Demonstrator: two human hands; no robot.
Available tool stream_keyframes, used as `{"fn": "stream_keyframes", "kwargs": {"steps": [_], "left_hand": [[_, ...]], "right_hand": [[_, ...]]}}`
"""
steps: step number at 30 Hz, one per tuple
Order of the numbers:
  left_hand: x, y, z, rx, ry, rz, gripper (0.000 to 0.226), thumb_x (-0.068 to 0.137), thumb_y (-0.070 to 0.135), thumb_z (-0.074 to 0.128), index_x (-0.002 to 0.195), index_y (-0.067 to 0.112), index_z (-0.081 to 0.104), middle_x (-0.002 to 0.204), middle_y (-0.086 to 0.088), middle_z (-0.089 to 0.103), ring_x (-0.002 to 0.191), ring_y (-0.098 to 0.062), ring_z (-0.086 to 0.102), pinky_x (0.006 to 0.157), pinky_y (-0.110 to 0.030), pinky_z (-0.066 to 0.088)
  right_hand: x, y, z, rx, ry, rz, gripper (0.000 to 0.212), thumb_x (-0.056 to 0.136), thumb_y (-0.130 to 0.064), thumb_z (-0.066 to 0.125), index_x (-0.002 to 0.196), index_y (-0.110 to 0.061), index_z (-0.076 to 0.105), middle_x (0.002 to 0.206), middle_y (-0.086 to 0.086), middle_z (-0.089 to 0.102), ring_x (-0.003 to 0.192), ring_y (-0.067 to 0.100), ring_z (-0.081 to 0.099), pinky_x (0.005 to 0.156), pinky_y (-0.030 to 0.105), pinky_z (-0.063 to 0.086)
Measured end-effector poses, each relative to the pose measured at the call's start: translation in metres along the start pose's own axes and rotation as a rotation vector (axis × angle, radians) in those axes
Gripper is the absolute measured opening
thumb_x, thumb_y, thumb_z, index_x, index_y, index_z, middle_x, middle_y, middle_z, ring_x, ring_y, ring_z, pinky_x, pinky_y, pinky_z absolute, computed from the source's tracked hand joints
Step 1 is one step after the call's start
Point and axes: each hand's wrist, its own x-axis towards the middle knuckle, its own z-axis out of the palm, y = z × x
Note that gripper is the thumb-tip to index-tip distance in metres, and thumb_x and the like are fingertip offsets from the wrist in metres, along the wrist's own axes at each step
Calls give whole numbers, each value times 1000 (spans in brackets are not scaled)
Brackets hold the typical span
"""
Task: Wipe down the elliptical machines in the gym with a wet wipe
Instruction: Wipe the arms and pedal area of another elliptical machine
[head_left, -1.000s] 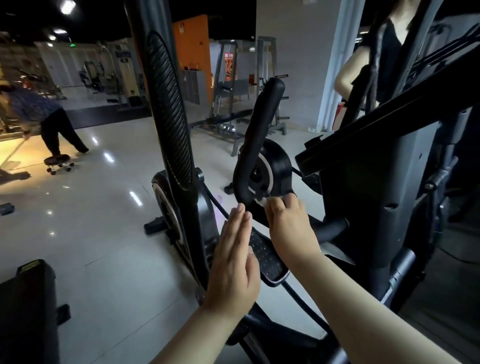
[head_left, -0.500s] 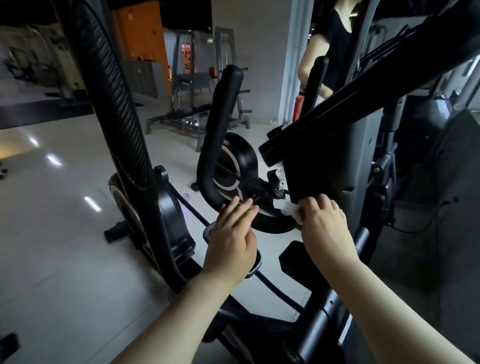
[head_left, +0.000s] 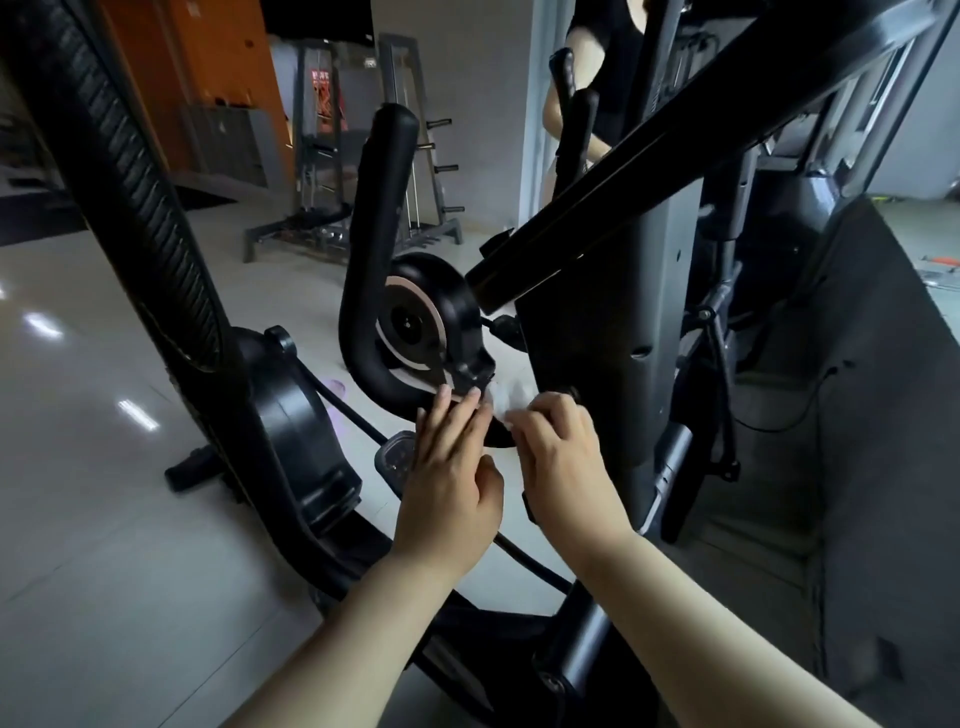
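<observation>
A black elliptical machine (head_left: 291, 415) fills the middle of the head view, with a ribbed handle bar at the left and a dark upright column (head_left: 597, 338) at the right. My right hand (head_left: 566, 462) pinches a white wet wipe (head_left: 511, 397) just left of that column's lower part. My left hand (head_left: 452, 478) is stretched out with straight fingers, its fingertips next to the wipe and over a curved black handle (head_left: 374, 249). Whether the left fingers touch the wipe I cannot tell.
A second elliptical's round flywheel housing (head_left: 431, 317) stands just beyond my hands. A grey weight rack (head_left: 353, 208) is at the back. Another person (head_left: 587, 104) stands behind the column. Glossy pale floor lies at the left, a dark mat (head_left: 857, 467) at the right.
My right hand with the wipe has moved left from the column toward my left hand. The view has swung to the right and moved nearer the machine.
</observation>
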Motion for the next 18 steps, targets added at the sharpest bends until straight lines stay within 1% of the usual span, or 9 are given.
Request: {"fn": "stream_keyframes", "kwargs": {"steps": [2,4,5,7,10,12,14,16,18], "left_hand": [[-3,-1,0,-11,-15,1,60,94,17,34,152,6,42,163,-3,34,158,-15,7,125,-56,20],[-5,-3,1,-15,-22,9,59,94,14,35,152,5,42,163,-4,34,158,-15,8,123,-57,24],[-6,-4,1,-9,-16,12,59,93,10,37,152,5,43,163,-4,35,158,-16,9,122,-57,26],[-7,-5,2,4,-7,13,61,90,3,42,151,4,43,162,-4,36,157,-18,12,122,-57,27],[-9,-1,3,2,-21,-12,63,90,3,43,153,5,40,164,-3,32,158,-18,9,123,-55,26],[-9,3,4,3,-26,-34,63,92,5,43,154,6,39,165,-1,30,158,-16,7,124,-54,25],[-9,6,4,0,-24,-50,62,92,6,43,154,6,39,165,-1,30,158,-16,6,124,-54,24],[-8,9,3,-12,-27,-62,62,91,7,41,153,5,40,164,-1,31,158,-16,7,124,-54,24],[-8,10,0,-16,-28,-62,62,90,10,39,152,4,41,163,-3,33,157,-16,7,124,-54,24]], "right_hand": [[-13,-4,1,18,-27,-69,22,92,-15,58,114,-16,64,107,1,53,96,22,50,88,29,43],[-31,-2,4,70,-154,-99,17,93,-19,49,103,-17,63,99,0,52,89,21,50,82,33,49],[-41,2,6,90,-199,-75,12,92,-16,50,97,-17,62,97,0,51,86,22,51,78,37,51],[-52,13,6,153,-170,82,11,89,-8,53,88,-17,59,95,2,51,88,20,51,78,37,51],[-36,30,-8,233,25,333,18,96,-5,50,88,-17,60,103,6,55,101,2,45,93,24,42],[-7,32,-18,303,142,496,15,101,-8,52,99,-16,64,108,0,51,104,8,47,91,15,36],[15,23,-19,375,165,647,10,103,-15,54,99,-16,63,103,-5,45,100,18,52,83,15,34],[16,7,-10,390,102,627,8,101,-14,57,95,-11,62,103,-1,46,90,17,55,74,12,36],[3,-10,-3,404,15,494,7,101,-10,56,95,-10,59,105,-1,43,89,5,49,78,5,36]]}}
